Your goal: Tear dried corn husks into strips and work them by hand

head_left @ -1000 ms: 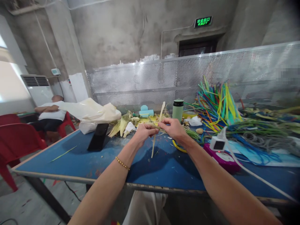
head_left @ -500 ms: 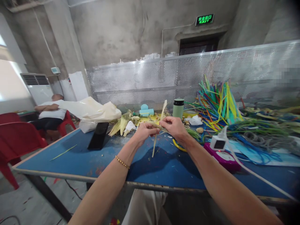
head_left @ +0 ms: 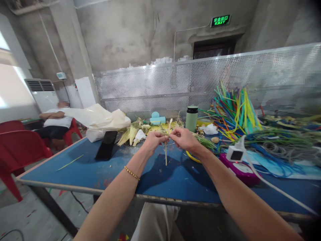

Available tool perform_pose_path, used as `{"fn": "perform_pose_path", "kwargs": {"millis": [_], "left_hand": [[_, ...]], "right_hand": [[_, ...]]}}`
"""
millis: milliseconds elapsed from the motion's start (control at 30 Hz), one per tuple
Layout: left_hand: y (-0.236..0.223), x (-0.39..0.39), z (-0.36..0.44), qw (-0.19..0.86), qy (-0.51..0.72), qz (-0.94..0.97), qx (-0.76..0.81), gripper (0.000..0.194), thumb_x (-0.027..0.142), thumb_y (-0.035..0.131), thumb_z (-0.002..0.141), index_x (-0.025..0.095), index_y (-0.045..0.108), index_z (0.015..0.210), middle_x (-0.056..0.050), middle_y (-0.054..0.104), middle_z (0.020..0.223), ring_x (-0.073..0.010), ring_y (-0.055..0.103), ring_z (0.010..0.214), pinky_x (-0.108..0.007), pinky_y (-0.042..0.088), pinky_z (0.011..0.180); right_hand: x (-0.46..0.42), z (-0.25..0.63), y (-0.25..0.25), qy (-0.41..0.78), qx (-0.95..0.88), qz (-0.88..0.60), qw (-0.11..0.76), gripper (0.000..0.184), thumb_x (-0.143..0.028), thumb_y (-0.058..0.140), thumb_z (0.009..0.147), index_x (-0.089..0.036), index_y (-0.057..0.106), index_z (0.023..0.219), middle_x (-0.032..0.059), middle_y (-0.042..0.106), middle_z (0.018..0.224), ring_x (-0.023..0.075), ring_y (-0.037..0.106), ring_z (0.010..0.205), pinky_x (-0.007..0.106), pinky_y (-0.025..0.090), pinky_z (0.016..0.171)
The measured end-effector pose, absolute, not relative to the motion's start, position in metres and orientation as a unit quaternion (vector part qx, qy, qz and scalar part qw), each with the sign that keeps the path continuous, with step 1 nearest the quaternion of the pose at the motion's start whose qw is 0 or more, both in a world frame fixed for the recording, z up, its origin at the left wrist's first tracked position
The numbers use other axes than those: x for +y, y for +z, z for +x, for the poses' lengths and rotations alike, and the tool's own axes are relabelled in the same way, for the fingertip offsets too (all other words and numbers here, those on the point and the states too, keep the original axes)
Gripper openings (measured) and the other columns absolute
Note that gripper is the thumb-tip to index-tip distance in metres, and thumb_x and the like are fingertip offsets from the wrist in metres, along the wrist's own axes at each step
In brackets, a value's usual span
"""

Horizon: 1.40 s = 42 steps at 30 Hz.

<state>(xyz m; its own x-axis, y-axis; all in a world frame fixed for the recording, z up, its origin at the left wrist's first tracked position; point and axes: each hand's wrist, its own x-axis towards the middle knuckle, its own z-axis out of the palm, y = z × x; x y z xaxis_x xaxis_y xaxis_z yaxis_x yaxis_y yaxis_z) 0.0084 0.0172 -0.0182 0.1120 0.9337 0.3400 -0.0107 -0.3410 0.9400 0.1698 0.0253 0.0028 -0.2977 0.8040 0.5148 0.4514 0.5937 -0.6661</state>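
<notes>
Above the blue table, my left hand (head_left: pixel 155 140) and my right hand (head_left: pixel 183 138) meet with fingertips pinched together. Between them they grip a pale strip of dried husk (head_left: pixel 166 157). Its lower end hangs toward the tabletop, and a short upper end sticks up past my fingers. Whether a second strip crosses it inside the pinch is hidden by my fingers. Just behind the hands lies a heap of dry husks (head_left: pixel 132 132) and stalks. A green bottle (head_left: pixel 192 119) with a black lid stands beyond my right hand. Under my right wrist shows a yellow ring (head_left: pixel 192 157).
Left of my hands lie a black phone (head_left: pixel 106 146) and a cream plastic bag (head_left: pixel 102 117). To the right are a purple power strip (head_left: pixel 240 169) with a white adapter (head_left: pixel 235 153), and bundled colourful strips (head_left: pixel 237 113). A person (head_left: pixel 56 120) sits at the far left with folded arms.
The upper end of the pale strip has become shorter above my fingers. My hands have stayed close together at almost the same spot, and the view has shifted slightly.
</notes>
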Motion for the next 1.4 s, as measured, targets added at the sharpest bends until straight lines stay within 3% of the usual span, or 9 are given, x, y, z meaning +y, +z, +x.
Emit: {"fn": "perform_pose_path", "kwargs": {"millis": [100,433,800,967,1067,1200,1400], "left_hand": [[-0.017,0.015,0.009,0.442,0.546,0.606,0.373,0.025,0.035,0.077,0.060,0.012,0.070,0.059,-0.006,0.064,0.059,-0.0108,0.050,0.056,-0.026,0.034,0.057],[-0.013,0.013,0.009,0.544,0.546,0.566,0.292,0.025,0.030,0.082,0.054,0.010,0.072,0.065,-0.006,0.064,0.061,-0.0103,0.051,0.056,-0.026,0.036,0.059],[-0.018,0.017,0.010,0.515,0.575,0.550,0.318,0.027,0.034,0.081,0.056,0.011,0.069,0.061,-0.005,0.062,0.059,-0.0090,0.048,0.053,-0.025,0.035,0.055],[-0.015,0.010,0.012,0.431,0.521,0.634,0.375,0.023,0.034,0.075,0.064,0.011,0.070,0.061,-0.007,0.065,0.060,-0.0114,0.051,0.054,-0.025,0.037,0.055],[-0.016,0.005,0.016,0.430,0.460,0.692,0.354,0.020,0.029,0.072,0.065,0.011,0.069,0.059,-0.007,0.064,0.058,-0.0134,0.055,0.055,-0.028,0.042,0.060],[-0.018,0.002,0.019,0.430,0.458,0.705,0.330,0.015,0.022,0.068,0.066,0.012,0.066,0.056,-0.004,0.061,0.055,-0.0123,0.054,0.055,-0.027,0.042,0.062],[-0.011,-0.002,0.015,0.468,0.450,0.694,0.311,0.007,0.017,0.070,0.065,0.010,0.068,0.064,-0.005,0.063,0.061,-0.0113,0.054,0.058,-0.028,0.042,0.064]], "right_hand": [[0.030,0.170,0.002,0.157,-0.783,-0.397,0.453,0.012,-0.027,0.060,0.070,-0.016,0.059,0.065,0.0023,0.063,0.060,0.0128,0.056,0.055,0.022,0.041,0.050],[0.030,0.175,0.005,0.197,-0.764,-0.397,0.469,0.014,-0.029,0.063,0.068,-0.015,0.062,0.067,0.0055,0.067,0.064,0.0146,0.059,0.059,0.024,0.044,0.054],[0.029,0.171,0.001,0.146,-0.795,-0.383,0.448,0.015,-0.027,0.059,0.076,-0.015,0.063,0.069,0.0037,0.067,0.066,0.0136,0.057,0.059,0.024,0.042,0.057],[0.024,0.178,0.011,-0.039,-0.780,-0.378,0.497,0.020,-0.026,0.052,0.084,-0.015,0.066,0.074,0.0079,0.068,0.080,0.0170,0.058,0.077,0.028,0.041,0.071],[0.021,0.180,0.014,-0.115,-0.795,-0.392,0.449,0.023,-0.029,0.055,0.084,-0.018,0.069,0.071,0.0081,0.069,0.082,0.0194,0.058,0.083,0.030,0.038,0.076],[0.018,0.176,0.011,-0.041,-0.845,-0.374,0.380,0.020,-0.034,0.061,0.078,-0.019,0.071,0.069,0.0040,0.068,0.072,0.0169,0.057,0.073,0.029,0.037,0.069],[0.021,0.178,0.011,0.216,-0.790,-0.362,0.445,0.019,-0.033,0.064,0.070,-0.013,0.065,0.068,0.0012,0.061,0.062,0.0106,0.049,0.056,0.023,0.035,0.052]]}}
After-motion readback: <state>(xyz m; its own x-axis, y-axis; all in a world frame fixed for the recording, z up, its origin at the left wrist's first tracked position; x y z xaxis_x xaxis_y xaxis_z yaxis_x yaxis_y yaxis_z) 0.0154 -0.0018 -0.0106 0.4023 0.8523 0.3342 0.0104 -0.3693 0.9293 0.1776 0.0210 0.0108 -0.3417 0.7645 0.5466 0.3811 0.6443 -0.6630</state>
